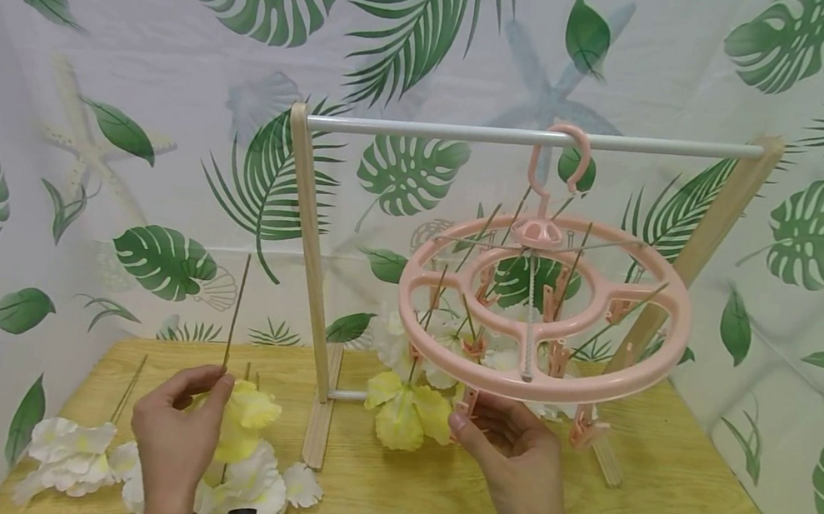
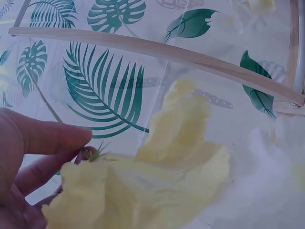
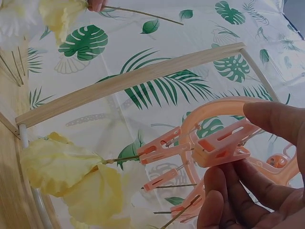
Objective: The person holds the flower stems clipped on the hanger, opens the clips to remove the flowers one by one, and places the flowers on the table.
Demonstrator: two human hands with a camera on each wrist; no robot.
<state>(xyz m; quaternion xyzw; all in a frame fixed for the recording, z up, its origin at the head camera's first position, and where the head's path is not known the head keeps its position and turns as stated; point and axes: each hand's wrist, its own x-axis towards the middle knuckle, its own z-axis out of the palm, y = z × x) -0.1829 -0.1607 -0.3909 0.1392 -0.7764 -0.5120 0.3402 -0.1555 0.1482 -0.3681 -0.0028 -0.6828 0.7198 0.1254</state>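
Observation:
My left hand (image 1: 177, 425) pinches the thin stem (image 1: 236, 314) of a yellow artificial flower (image 2: 138, 191) between thumb and fingers. The stem points up and the petals hang below the hand. My right hand (image 1: 524, 470) pinches a pink clothespin (image 3: 224, 143) on the near side of a round pink drying hanger (image 1: 564, 388). Whether the clothespin's tip is spread I cannot tell. Another yellow flower (image 1: 407, 411) hangs head-down from a neighbouring clothespin (image 3: 159, 147), just left of my right hand. Several white flowers (image 1: 391, 340) hang farther back, partly hidden by the hanger.
The hanger hooks over a white rod (image 1: 425, 130) between wooden posts (image 1: 311, 246). White flowers (image 1: 70, 456) lie on the wooden table (image 1: 386, 506) at left, with more white petals (image 1: 256, 483) near my left wrist. A leaf-patterned cloth (image 1: 419, 48) stands behind.

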